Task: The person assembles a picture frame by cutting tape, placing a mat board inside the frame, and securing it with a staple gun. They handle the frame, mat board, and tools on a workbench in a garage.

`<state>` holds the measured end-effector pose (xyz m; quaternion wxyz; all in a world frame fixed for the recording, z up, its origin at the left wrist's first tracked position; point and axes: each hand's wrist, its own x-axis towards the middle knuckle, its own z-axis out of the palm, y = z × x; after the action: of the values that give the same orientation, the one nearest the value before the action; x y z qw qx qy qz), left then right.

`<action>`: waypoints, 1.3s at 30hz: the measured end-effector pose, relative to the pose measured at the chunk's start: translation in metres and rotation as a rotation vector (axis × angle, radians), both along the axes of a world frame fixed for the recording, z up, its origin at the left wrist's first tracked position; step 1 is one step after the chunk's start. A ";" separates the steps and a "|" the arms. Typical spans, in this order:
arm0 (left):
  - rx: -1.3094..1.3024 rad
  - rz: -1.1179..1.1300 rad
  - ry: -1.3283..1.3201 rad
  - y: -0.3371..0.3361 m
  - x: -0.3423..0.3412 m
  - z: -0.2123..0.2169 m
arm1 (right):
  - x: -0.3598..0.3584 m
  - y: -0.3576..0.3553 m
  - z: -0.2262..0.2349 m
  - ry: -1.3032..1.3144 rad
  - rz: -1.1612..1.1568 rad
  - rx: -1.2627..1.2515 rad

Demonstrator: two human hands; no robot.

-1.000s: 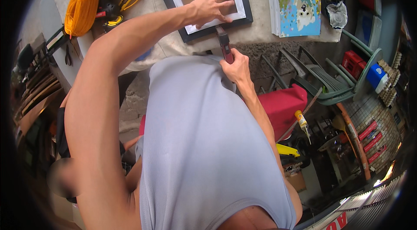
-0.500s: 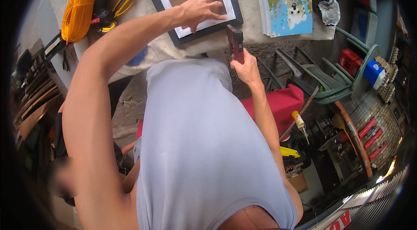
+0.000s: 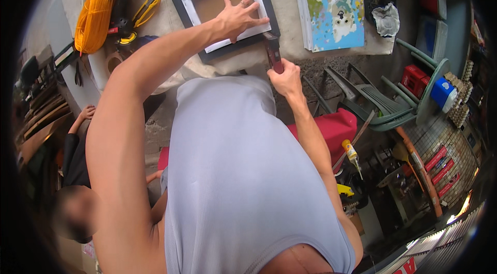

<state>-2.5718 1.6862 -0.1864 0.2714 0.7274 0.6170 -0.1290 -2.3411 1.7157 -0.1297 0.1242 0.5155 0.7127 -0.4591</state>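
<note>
A black outer frame (image 3: 183, 7) lies on the cloth-covered table, around a white-edged inner frame (image 3: 193, 15) with a brown panel. My left hand (image 3: 239, 19) rests across the inner frame's near right part, fingers spread and holding nothing. In my right hand (image 3: 286, 78) is a dark red staple gun (image 3: 274, 55), its dark head at the near right corner of the black frame. Whether the head touches the frame, I cannot tell.
To the right lies a stack of painted canvases (image 3: 336, 18), beside crumpled paper (image 3: 386, 19). An orange cord coil (image 3: 94, 19), a power drill (image 3: 122, 7) and a yellow-black cutter (image 3: 146, 9) lie left. A green chair (image 3: 380, 99) stands right; another person (image 3: 77, 155) is at lower left.
My right hand has shifted slightly left with the staple gun, whose head now tilts toward the frame's corner. The view has shifted a little. My left hand stays spread on the frame.
</note>
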 end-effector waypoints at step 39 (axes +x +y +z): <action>0.360 2.190 -0.139 -0.090 0.018 -0.079 | -0.119 0.082 -0.051 0.058 0.130 0.279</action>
<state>-2.5534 1.5957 -0.2658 0.1631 -0.1758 0.9191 0.3127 -2.4599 1.7974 -0.1806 0.0601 0.4672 0.8047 -0.3615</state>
